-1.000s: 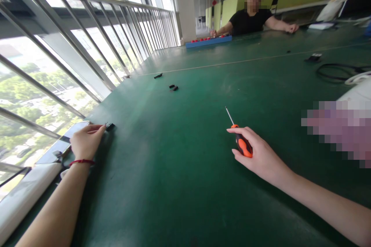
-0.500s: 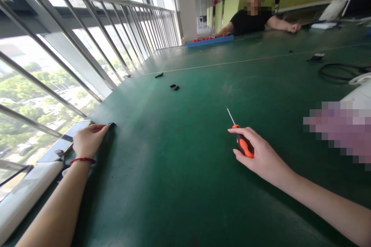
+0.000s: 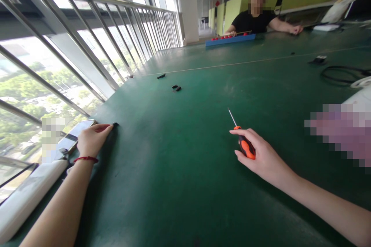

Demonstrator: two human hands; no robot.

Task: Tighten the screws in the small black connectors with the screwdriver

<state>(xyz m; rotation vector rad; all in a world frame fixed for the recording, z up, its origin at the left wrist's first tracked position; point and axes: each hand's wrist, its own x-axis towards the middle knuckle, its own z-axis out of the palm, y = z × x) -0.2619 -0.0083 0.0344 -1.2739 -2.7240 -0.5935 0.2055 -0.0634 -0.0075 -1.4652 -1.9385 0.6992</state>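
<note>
Near the table's left edge, my left hand [image 3: 94,139] is closed, its fingertips pinching a small black piece [image 3: 115,124] whose kind I cannot make out. Just beside that hand lies a phone-like flat device [image 3: 82,128], with a long white object [image 3: 34,197] nearer to me. On the right, my right hand [image 3: 257,150] is wrapped around an orange and black screwdriver [image 3: 247,148]. The thin metal shaft points forward and slightly left, away from me. Farther up the green table [image 3: 174,162] lie small black parts [image 3: 176,88] and another black piece [image 3: 161,76].
A metal railing [image 3: 95,19] runs along the left by the windows. Across the table a person in a black shirt [image 3: 252,21] sits behind a long blue tray [image 3: 230,40] with red pieces. A black cable [image 3: 337,79] and a blurred pink thing [image 3: 342,135] lie at right.
The blue tray at the far end has shifted right, with the other person's hand at it. The view has turned slightly; both my hands hold nearly the same pose.
</note>
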